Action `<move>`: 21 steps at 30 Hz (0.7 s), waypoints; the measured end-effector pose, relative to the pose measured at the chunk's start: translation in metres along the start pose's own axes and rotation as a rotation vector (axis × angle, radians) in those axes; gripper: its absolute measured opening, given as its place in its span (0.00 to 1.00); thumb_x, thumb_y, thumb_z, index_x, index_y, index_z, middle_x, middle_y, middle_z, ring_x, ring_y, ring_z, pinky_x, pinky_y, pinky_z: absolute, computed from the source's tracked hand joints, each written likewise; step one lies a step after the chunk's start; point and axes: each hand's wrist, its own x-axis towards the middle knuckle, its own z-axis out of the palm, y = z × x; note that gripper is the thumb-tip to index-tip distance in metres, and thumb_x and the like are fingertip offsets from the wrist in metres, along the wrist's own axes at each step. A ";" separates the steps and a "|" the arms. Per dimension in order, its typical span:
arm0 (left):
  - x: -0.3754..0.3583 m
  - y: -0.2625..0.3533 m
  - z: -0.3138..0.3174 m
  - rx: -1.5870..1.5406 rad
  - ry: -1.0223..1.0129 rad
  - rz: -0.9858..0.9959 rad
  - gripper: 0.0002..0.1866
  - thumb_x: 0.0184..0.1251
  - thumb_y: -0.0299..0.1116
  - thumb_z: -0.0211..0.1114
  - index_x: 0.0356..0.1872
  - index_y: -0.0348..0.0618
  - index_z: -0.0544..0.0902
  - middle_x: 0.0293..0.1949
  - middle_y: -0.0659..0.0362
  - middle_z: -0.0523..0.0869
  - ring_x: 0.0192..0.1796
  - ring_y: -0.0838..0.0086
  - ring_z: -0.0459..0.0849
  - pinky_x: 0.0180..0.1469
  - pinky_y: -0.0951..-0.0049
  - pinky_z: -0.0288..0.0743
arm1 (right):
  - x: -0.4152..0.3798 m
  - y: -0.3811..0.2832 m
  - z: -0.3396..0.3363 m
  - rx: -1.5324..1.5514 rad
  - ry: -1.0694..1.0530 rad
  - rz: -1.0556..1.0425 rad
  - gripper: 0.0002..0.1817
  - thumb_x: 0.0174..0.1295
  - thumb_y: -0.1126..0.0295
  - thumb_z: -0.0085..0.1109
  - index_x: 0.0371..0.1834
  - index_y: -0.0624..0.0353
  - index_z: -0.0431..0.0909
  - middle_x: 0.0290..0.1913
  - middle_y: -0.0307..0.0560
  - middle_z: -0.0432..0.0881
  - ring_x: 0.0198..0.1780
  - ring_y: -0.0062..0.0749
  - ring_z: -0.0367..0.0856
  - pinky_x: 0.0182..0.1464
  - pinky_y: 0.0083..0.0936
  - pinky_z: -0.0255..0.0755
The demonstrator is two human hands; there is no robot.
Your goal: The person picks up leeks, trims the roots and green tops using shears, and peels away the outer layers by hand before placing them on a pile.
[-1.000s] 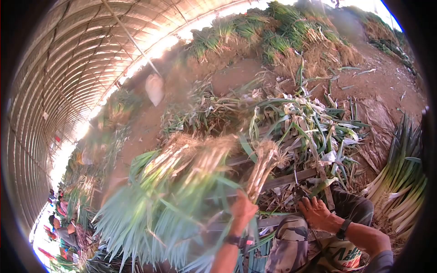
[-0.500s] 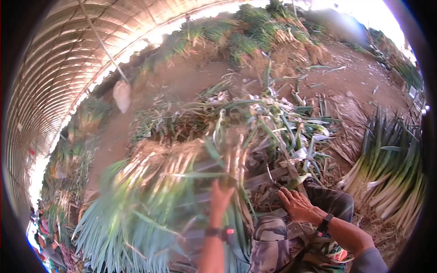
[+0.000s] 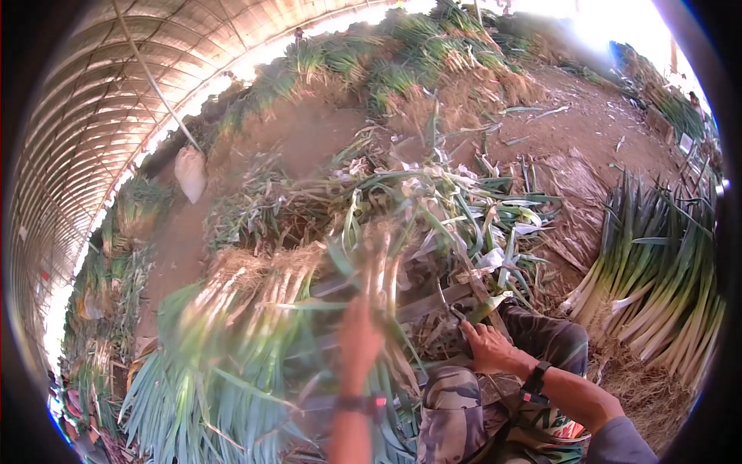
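Note:
My left hand (image 3: 360, 336), smeared by motion, is over the green onions at the lower middle, just below the pale stalks of a small bunch (image 3: 381, 274). Its fingers cannot be made out. My right hand (image 3: 491, 348) is above my knees, its fingers curled round the handle of a thin curved metal tool (image 3: 442, 294). Left of my left hand lie bundled green onions (image 3: 286, 286), roots toward the top and green leaves toward me. Loose trimmed leaves (image 3: 456, 193) are heaped beyond both hands.
A large bunch of green onions (image 3: 649, 271) lies at the right, beside a crumpled brown sheet (image 3: 572, 205). More bundles (image 3: 402, 62) line the back under the arched roof. A pale bag (image 3: 190, 174) is at a pole's lower end. My camouflage-clad knee (image 3: 450, 387) is below.
The view has shifted slightly, so most things sit further left. My left hand has moved a little up toward the pale stalks. My right hand's fingers are more curled at the tool.

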 end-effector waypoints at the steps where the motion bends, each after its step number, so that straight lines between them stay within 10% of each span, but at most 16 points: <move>1: 0.005 -0.003 0.005 0.051 -0.114 0.064 0.34 0.62 0.28 0.65 0.72 0.47 0.70 0.71 0.50 0.73 0.66 0.49 0.76 0.68 0.47 0.69 | -0.001 0.000 -0.005 0.043 0.011 0.014 0.50 0.55 0.62 0.69 0.79 0.68 0.53 0.59 0.71 0.75 0.60 0.62 0.78 0.62 0.45 0.72; 10: 0.023 -0.016 0.009 0.176 -0.318 0.397 0.12 0.65 0.25 0.58 0.45 0.45 0.87 0.50 0.50 0.85 0.51 0.53 0.85 0.55 0.60 0.81 | -0.006 0.001 -0.048 0.888 -0.074 0.126 0.50 0.53 0.55 0.71 0.76 0.71 0.60 0.61 0.65 0.79 0.54 0.45 0.81 0.59 0.33 0.73; 13: 0.030 -0.017 -0.021 -0.230 -0.208 -0.056 0.11 0.69 0.30 0.60 0.47 0.43 0.86 0.49 0.51 0.87 0.50 0.57 0.86 0.54 0.63 0.82 | -0.003 0.007 -0.029 0.820 -0.069 0.057 0.43 0.56 0.52 0.71 0.69 0.71 0.69 0.49 0.59 0.82 0.46 0.38 0.82 0.49 0.33 0.75; 15: 0.033 -0.047 -0.028 -1.248 0.419 -0.374 0.13 0.73 0.34 0.63 0.53 0.40 0.82 0.50 0.52 0.87 0.50 0.62 0.87 0.49 0.65 0.84 | -0.008 0.005 -0.025 0.780 -0.097 0.046 0.42 0.57 0.51 0.71 0.67 0.72 0.71 0.48 0.59 0.83 0.47 0.40 0.82 0.49 0.34 0.75; 17: 0.040 -0.062 -0.059 -1.630 0.749 -0.333 0.20 0.73 0.37 0.66 0.60 0.36 0.77 0.50 0.54 0.86 0.48 0.66 0.87 0.43 0.66 0.85 | -0.013 -0.009 -0.041 0.730 -0.157 0.069 0.44 0.55 0.49 0.71 0.67 0.75 0.71 0.55 0.65 0.83 0.56 0.49 0.83 0.60 0.36 0.73; 21: 0.011 -0.077 -0.021 -1.071 0.705 -0.532 0.27 0.69 0.35 0.71 0.65 0.37 0.75 0.52 0.52 0.86 0.47 0.65 0.88 0.42 0.66 0.85 | -0.011 -0.013 -0.042 0.540 -0.093 -0.128 0.45 0.55 0.49 0.71 0.67 0.75 0.71 0.55 0.68 0.83 0.58 0.56 0.82 0.60 0.40 0.74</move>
